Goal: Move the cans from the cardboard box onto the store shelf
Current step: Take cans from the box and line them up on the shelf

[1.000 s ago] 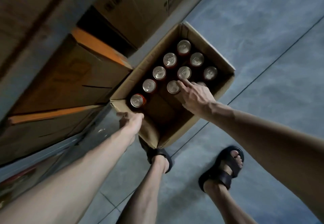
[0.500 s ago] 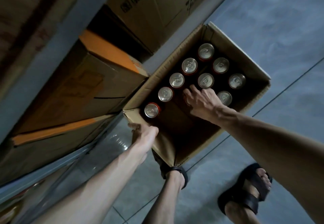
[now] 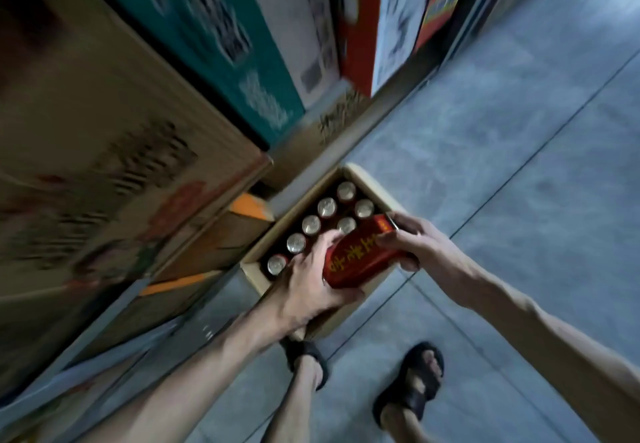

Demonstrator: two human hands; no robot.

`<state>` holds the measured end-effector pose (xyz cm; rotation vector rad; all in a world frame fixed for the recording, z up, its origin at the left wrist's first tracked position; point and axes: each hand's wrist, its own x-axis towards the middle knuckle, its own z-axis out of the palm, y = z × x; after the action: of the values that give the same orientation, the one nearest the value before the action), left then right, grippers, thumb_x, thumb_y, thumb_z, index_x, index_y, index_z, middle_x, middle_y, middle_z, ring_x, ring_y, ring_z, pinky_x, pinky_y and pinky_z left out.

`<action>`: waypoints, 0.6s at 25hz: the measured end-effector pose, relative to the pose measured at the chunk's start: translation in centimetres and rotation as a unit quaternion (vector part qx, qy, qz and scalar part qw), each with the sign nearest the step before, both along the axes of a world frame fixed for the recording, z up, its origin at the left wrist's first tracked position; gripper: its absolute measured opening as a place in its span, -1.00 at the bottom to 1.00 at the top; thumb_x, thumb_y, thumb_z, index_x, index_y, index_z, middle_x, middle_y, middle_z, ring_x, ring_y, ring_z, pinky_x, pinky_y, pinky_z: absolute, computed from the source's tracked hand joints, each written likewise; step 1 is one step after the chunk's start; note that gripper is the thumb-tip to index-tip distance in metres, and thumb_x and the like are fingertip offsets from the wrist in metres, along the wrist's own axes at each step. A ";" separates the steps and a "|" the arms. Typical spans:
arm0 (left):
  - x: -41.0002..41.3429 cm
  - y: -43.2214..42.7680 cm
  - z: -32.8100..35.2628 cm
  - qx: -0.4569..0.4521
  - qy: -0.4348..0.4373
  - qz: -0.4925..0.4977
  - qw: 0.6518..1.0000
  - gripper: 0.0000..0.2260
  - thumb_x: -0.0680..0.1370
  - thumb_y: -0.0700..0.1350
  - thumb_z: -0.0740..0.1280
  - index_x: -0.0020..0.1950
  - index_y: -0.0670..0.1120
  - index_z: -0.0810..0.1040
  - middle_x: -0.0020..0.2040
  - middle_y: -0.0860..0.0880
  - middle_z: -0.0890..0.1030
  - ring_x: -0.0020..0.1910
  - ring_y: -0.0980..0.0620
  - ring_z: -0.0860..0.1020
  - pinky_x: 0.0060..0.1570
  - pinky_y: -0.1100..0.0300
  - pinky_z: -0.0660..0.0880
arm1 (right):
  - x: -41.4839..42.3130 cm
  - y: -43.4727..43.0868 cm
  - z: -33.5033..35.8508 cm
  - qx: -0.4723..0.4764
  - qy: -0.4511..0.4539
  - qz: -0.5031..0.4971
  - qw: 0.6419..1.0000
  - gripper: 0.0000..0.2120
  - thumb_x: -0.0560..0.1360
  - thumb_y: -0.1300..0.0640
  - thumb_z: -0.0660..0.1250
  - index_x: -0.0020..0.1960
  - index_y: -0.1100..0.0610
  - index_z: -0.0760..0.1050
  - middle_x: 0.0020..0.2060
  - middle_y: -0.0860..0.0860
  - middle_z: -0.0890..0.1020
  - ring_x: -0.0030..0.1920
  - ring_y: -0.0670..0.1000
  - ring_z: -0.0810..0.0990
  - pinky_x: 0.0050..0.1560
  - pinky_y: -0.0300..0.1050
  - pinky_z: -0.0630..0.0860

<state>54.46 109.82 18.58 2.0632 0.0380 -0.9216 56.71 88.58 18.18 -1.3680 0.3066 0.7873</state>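
Note:
An open cardboard box point(image 3: 363, 175) sits on the floor against the shelving, with several silver-topped cans point(image 3: 327, 207) standing upright inside. A red can point(image 3: 356, 255) with yellow lettering is held tilted above the box's near half. My left hand point(image 3: 308, 290) grips its lower end from the left. My right hand point(image 3: 412, 238) holds its upper end, fingers over the top rim. The can and my hands hide part of the box's inside.
Store shelving point(image 3: 114, 331) runs along the left, packed with brown cartons point(image 3: 114, 137), a teal carton point(image 3: 214, 33) and red and white cartons point(image 3: 360, 19). Grey tiled floor point(image 3: 502, 130) spreads to the right. My two sandalled feet point(image 3: 412, 387) stand just below the box.
My right hand has lifted a red can out of the box and my left hand has left the box flap to grip it too. The view has swung up along the shelves.

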 end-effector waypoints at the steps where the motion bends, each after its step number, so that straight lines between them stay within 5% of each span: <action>1: 0.7 -0.7 3.8 -0.003 -0.014 -0.003 1.000 -0.17 0.16 0.23 0.48 0.38 -0.01 0.39 0.11 0.19 0.53 0.08 0.30 0.49 0.03 0.57 0.33 | 0.5 -0.8 3.9 0.003 -0.010 0.011 1.000 -0.79 0.33 0.14 0.42 -0.07 0.17 0.50 -0.43 -0.19 0.50 -0.45 -0.24 0.44 -0.45 -0.42 0.28; 5: 2.6 -1.3 19.2 -0.018 0.021 -0.004 1.000 -0.25 0.09 0.35 0.43 0.23 0.09 0.50 0.04 0.12 0.65 0.03 0.18 0.61 0.05 0.27 0.51 | 1.7 -2.3 20.0 0.009 -0.059 0.069 0.996 -0.59 0.32 0.14 0.36 0.17 0.14 0.56 -0.32 -0.17 0.57 -0.37 -0.22 0.47 -0.40 -0.37 0.31; 8: 2.8 -1.5 31.1 -0.070 0.048 -0.001 0.996 -0.40 0.22 0.15 0.56 0.21 0.05 0.53 -0.04 0.11 0.65 -0.15 0.33 0.61 -0.11 0.42 0.52 | 1.9 -2.4 31.2 0.004 -0.086 0.112 0.990 -0.48 0.34 0.17 0.31 0.31 0.11 0.47 -0.34 -0.21 0.63 -0.38 -0.26 0.54 -0.40 -0.44 0.38; 10: 1.8 -1.0 38.7 -0.078 0.050 0.011 0.996 -0.43 0.31 0.04 0.58 0.27 -0.02 0.50 -0.02 0.08 0.64 -0.15 0.37 0.61 -0.13 0.47 0.51 | 1.7 -1.7 38.4 -0.001 -0.098 0.127 0.987 -0.49 0.36 0.12 0.31 0.32 0.10 0.46 -0.35 -0.19 0.62 -0.40 -0.25 0.53 -0.41 -0.41 0.37; 15: -1.5 1.4 50.3 -0.089 0.020 0.059 0.994 -0.53 0.40 0.03 0.52 0.25 -0.02 0.49 0.08 0.03 0.64 0.04 0.12 0.62 0.12 0.19 0.56 | 0.3 1.6 50.2 -0.010 -0.111 0.159 0.981 -0.73 0.53 0.06 0.38 0.22 -0.01 0.50 -0.19 -0.02 0.65 -0.33 -0.13 0.54 -0.35 -0.25 0.39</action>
<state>52.91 111.24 68.84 1.8565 0.0949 -0.8619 57.02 90.20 68.41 -1.5292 -0.0838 0.8850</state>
